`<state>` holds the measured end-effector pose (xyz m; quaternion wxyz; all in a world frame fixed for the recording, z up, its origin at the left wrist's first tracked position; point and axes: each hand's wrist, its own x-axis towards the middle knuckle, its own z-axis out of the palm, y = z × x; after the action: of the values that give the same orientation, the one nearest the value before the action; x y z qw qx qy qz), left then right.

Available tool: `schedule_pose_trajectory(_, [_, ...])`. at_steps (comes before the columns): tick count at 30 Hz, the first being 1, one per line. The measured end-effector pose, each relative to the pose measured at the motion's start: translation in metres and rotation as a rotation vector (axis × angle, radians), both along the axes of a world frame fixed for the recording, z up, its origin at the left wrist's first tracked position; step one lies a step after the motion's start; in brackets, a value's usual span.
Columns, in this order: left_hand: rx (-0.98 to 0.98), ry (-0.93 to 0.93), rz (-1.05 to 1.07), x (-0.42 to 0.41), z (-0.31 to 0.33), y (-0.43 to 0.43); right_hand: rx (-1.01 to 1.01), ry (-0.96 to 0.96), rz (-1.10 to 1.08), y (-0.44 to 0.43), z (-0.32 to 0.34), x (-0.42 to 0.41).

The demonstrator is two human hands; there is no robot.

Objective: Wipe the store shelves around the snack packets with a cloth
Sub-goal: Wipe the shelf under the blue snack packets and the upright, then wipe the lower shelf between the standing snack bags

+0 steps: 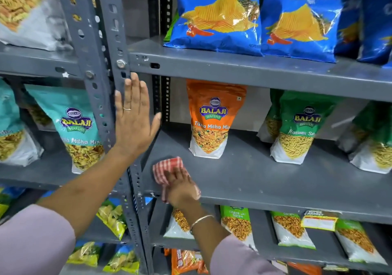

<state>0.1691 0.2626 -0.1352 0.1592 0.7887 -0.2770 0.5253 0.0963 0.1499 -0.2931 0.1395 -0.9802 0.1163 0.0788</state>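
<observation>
My right hand (180,186) presses a red-and-white checked cloth (166,169) onto the front left corner of the grey middle shelf (265,181). An orange Balaji Tikha Mitha Mix packet (211,118) stands upright just behind the cloth, apart from it. Further right on the same shelf stands a green Balaji Ratlami Sev packet (297,126). My left hand (133,118) is flat and open, fingers up, against the perforated grey upright post (101,67) at the shelf's left end.
Blue Crunchem chip bags (218,14) fill the shelf above. A teal Balaji packet (76,126) stands in the left bay. Green-topped snack packets (290,228) lie on the shelf below, under my right wrist. Bare grey shelf surface stretches right of the cloth along the front edge.
</observation>
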Motion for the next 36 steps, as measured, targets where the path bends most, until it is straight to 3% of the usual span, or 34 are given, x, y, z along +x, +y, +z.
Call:
schedule_pose_trajectory(3, [0.006,0.025,-0.091,-0.016,-0.012,-0.025,-0.002,0.01,-0.023,-0.016,0.01,-0.013])
schedule_pose_trajectory(7, [0.107,0.093,-0.149,-0.035,-0.045,-0.049,-0.002,-0.012,-0.318,-0.092,0.016,-0.059])
schedule_pose_trajectory(11, [0.191,0.172,-0.172,-0.053,-0.088,-0.078,0.213,-0.08,-0.524,-0.128,0.032,-0.087])
schedule_pose_trajectory(15, [0.301,0.325,-0.169,-0.077,-0.123,-0.123,0.227,-0.205,-0.726,-0.186,0.037,-0.112])
schedule_pose_trajectory(19, [0.446,0.569,-0.125,-0.095,-0.159,-0.161,0.073,-0.024,-0.55,-0.237,0.012,-0.131])
schedule_pose_trajectory(24, [0.499,0.791,-0.119,-0.109,-0.199,-0.179,0.052,-0.004,-0.39,-0.25,0.007,-0.109])
schedule_pose_trajectory(36, [0.408,0.87,-0.066,-0.114,-0.205,-0.18,0.039,-0.076,-0.318,-0.266,0.002,-0.055])
